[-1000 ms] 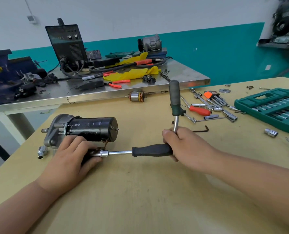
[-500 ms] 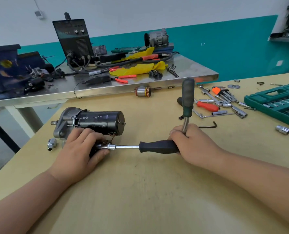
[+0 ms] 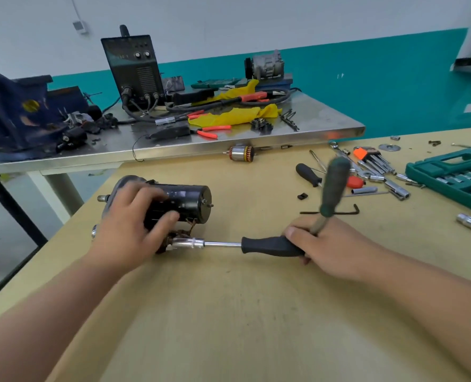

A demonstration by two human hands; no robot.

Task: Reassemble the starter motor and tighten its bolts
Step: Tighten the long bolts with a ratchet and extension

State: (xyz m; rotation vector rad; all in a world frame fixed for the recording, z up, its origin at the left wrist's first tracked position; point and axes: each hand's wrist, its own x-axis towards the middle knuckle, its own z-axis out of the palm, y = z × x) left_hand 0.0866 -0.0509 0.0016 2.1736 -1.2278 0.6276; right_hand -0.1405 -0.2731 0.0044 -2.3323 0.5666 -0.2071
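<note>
A: Starter motor where?
B: On its side on the bench, left hand fingers grasping it.
A: Right hand?
B: Fingers grasping the socket driver handle and a green-handled tool.

Starter motor lies on its side on the wooden counter. My left hand is over it, fingers curled across the black body, thumb on the near side.

My right hand grips the black handle of the socket driver. Shaft is level, with the socket end against a brown, coppery part just below the motor's end face. The same hand holds a green-handled tool, tilted upward and blurred.

To the right are a loose socket, hex keys and a green socket case.
</note>
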